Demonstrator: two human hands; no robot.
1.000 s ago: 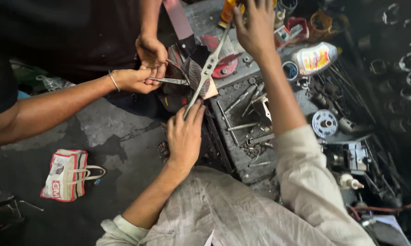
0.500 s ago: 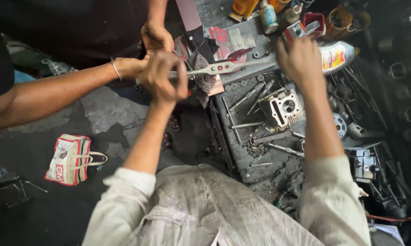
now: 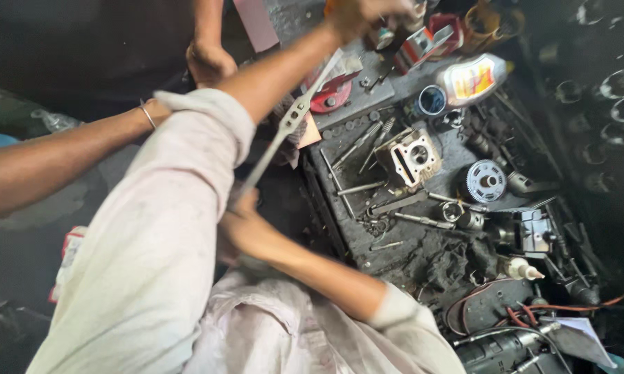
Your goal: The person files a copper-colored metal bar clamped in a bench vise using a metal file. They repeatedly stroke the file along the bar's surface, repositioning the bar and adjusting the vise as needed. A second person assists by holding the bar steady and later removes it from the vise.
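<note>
At centre frame, the right hand (image 3: 246, 225) is now clamping its fingers on the slotted metal bar (image 3: 291, 125), while the left hand (image 3: 359, 12) is reaching top-centre, fingers too blurred to tell

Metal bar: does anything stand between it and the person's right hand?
Nothing visible does. The right hand is closed on the lower end of the metal bar; the left sleeve lies beside them, not between.

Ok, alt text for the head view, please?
Right hand grips the low end of a long metal bar beside a greasy bench strewn with engine parts. Left hand reaches across to the bench's far edge; another person's hand is close by.
</note>
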